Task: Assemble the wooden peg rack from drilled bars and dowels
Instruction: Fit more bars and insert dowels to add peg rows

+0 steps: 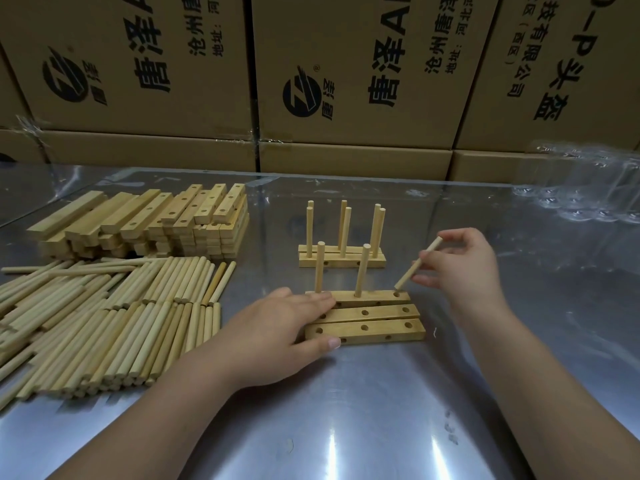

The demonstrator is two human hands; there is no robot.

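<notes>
Three drilled bars (381, 312) side by side at table centre, one dowel (419, 263) tilted at the last hole.

I see my right hand (460, 268) pinching that dowel, its lower tip at the right-end hole of the farthest bar (377, 296), beside two upright dowels (361, 270). My left hand (277, 327) lies flat, fingers straight, on the bars' left ends. A finished rack (341, 261) stands just behind at 12 o'clock. The bar stack (145, 220) is at 10 and the loose dowels (104, 323) at 9. Bare steel table (346, 410) runs toward 3 and 6. Cardboard boxes (346, 81) wall the far edge.
</notes>
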